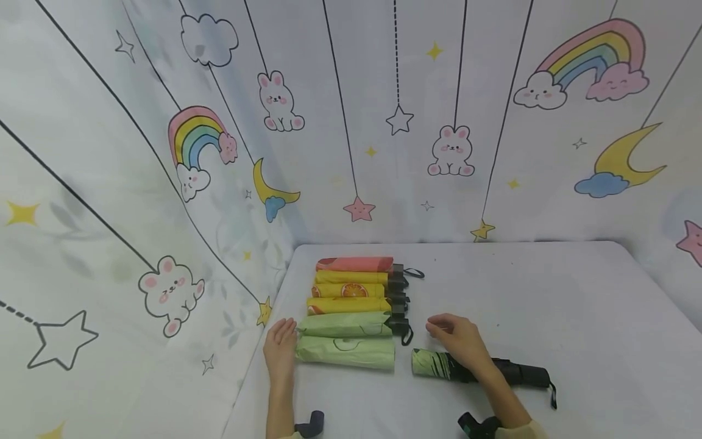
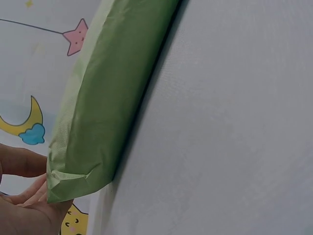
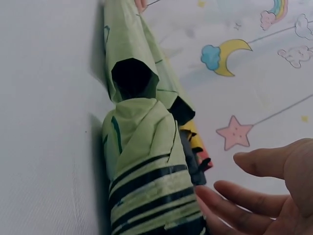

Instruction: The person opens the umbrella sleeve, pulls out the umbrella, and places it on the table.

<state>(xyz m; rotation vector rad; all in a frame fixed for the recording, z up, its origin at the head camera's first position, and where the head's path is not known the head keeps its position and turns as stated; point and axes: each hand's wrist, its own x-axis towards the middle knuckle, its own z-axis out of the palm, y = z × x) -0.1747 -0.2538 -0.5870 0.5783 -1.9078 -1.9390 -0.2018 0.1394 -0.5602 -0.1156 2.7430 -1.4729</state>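
Observation:
My left hand (image 1: 281,350) lies at the left ends of two green pieces, its fingers extended. The nearer piece is a light green umbrella sleeve (image 1: 362,355); its closed corner (image 2: 73,186) sits right at the thumb and fingers in the left wrist view. A dark open mouth (image 3: 132,78) shows at the sleeve's other end in the right wrist view. Facing that mouth is a folded umbrella (image 1: 430,364), green with black stripes at one end and black toward its handle. My right hand (image 1: 463,344) is over and beside this umbrella, thumb and fingers spread, holding nothing.
Behind the sleeve lies a row of sleeved umbrellas: a green one (image 1: 345,324), several yellow ones, including one with an orange-slice print (image 1: 353,291), and a red one (image 1: 353,264) farthest back. Their dark handles point right. A patterned curtain (image 1: 384,171) rises behind the white table (image 1: 548,305).

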